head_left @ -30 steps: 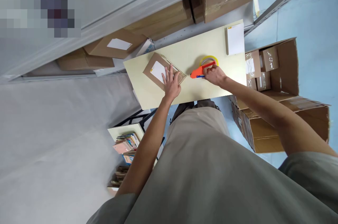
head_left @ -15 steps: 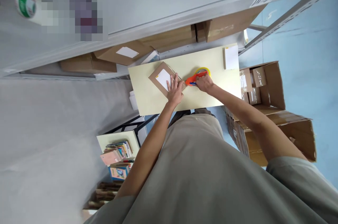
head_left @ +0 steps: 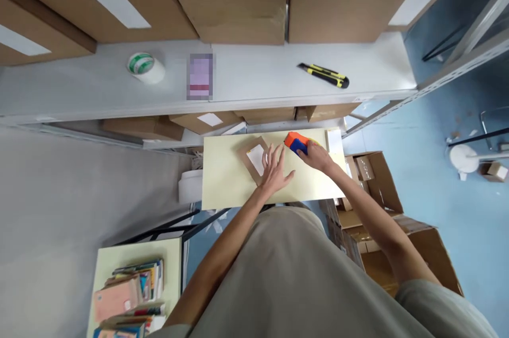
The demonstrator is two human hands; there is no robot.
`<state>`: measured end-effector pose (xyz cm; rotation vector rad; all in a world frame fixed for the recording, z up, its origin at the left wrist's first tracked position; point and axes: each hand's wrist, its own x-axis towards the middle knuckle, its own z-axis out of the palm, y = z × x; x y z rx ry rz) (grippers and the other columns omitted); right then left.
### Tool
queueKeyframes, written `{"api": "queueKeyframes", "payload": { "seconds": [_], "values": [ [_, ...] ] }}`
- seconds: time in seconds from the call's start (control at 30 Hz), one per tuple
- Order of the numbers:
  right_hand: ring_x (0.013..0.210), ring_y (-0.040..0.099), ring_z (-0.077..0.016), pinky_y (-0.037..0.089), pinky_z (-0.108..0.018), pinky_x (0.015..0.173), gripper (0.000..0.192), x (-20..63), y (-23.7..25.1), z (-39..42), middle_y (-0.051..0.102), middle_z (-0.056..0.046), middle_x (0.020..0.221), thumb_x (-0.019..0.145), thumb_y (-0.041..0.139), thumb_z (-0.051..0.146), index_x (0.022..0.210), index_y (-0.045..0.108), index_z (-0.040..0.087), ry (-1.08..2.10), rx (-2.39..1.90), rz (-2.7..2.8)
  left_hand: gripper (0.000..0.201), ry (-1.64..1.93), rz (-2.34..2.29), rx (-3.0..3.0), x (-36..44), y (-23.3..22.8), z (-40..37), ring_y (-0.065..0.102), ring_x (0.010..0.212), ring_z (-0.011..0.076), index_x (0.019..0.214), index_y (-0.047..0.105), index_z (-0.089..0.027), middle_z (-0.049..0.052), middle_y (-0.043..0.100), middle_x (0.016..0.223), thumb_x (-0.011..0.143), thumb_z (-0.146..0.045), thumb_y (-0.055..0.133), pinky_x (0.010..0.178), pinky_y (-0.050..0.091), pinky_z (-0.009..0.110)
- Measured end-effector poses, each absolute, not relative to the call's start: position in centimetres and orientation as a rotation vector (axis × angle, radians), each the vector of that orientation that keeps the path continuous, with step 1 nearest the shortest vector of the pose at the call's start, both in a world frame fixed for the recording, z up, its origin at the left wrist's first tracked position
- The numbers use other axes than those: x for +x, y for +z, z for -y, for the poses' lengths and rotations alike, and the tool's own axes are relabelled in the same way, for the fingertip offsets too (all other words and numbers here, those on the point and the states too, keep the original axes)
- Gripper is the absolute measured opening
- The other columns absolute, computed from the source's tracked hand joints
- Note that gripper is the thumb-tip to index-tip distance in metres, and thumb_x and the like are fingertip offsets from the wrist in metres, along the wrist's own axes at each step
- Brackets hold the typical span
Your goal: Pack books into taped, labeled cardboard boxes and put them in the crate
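We press our left hand [head_left: 274, 171] flat, fingers spread open, on the brown cardboard parcel [head_left: 254, 160] lying on the pale tabletop [head_left: 222, 184], apparently to keep it from sliding. Our right hand [head_left: 316, 156] has its fingers closed around the orange tape dispenser [head_left: 296, 143], held just beside the parcel's far edge. A white pad [head_left: 335, 140] lies near the tabletop's right end. On the grey shelf [head_left: 246, 75] above rest a tape roll [head_left: 145, 66] and a yellow utility knife [head_left: 324, 74]; open cartons [head_left: 371, 179] crowd our right side.
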<state>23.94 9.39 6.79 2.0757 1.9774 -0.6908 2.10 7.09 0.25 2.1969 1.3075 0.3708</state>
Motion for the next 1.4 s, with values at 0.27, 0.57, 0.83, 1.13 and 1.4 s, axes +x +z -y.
{"api": "queueKeyframes", "payload": {
  "seconds": [0.27,0.57,0.83,1.13,1.4],
  "values": [
    [0.115,0.076,-0.0442,0.063,-0.052,0.094,0.044,19.9,16.7,-14.6,0.078,-0.029,0.13,0.113,0.047,0.039,0.147,0.055,0.012,-0.634,2.294,-2.334,0.079,0.958,-1.4,2.247,3.5,9.4,-15.0,0.055,0.155,0.0474,0.169,0.05,-0.017,0.03,0.055,0.167,0.1,-0.044,0.078,0.131,0.039,0.063],
    [0.131,0.072,-0.0436,0.045,-0.056,0.125,0.048,16.6,20.1,-24.7,0.074,-0.034,0.141,0.111,0.048,0.021,0.153,0.056,-0.001,-0.157,2.257,-2.515,0.077,1.1,-1.508,2.267,3.5,14.8,-21.0,0.052,0.154,0.0459,0.165,0.048,-0.015,0.029,0.053,0.168,0.095,-0.027,0.078,0.125,0.043,0.06],
    [0.147,0.063,-0.0442,0.019,-0.067,0.143,0.062,16.4,16.0,-27.8,0.07,-0.035,0.149,0.107,0.046,0.016,0.163,0.051,-0.009,-0.17,2.211,-2.561,0.058,0.895,-1.501,2.293,1.6,9.6,-17.4,0.059,0.141,0.0433,0.151,0.056,-0.015,0.025,0.062,0.151,0.097,-0.024,0.075,0.119,0.049,0.06],
    [0.173,0.036,-0.0425,0.034,-0.074,0.138,0.076,18.6,6.6,-16.0,0.04,-0.021,0.182,0.121,0.025,0.065,0.185,0.026,0.024,-0.626,2.862,-2.615,0.034,0.461,-1.656,2.102,-6.1,0.2,-14.2,0.055,0.145,0.0444,0.131,0.069,-0.017,0.024,0.061,0.142,0.098,-0.023,0.073,0.13,0.043,0.062],
    [0.15,0.066,-0.0307,0.061,-0.048,0.124,0.073,13.6,-4.6,-2.5,0.063,-0.027,0.161,0.12,0.043,0.057,0.173,0.042,0.008,-2.683,2.683,0.352,0.093,0.012,-1.697,1.819,-5.3,-4.8,-18.8,0.018,0.181,0.0454,0.176,0.039,-0.003,0.03,0.027,0.19,0.104,-0.054,0.067,0.147,0.016,0.059]
  ]
}}
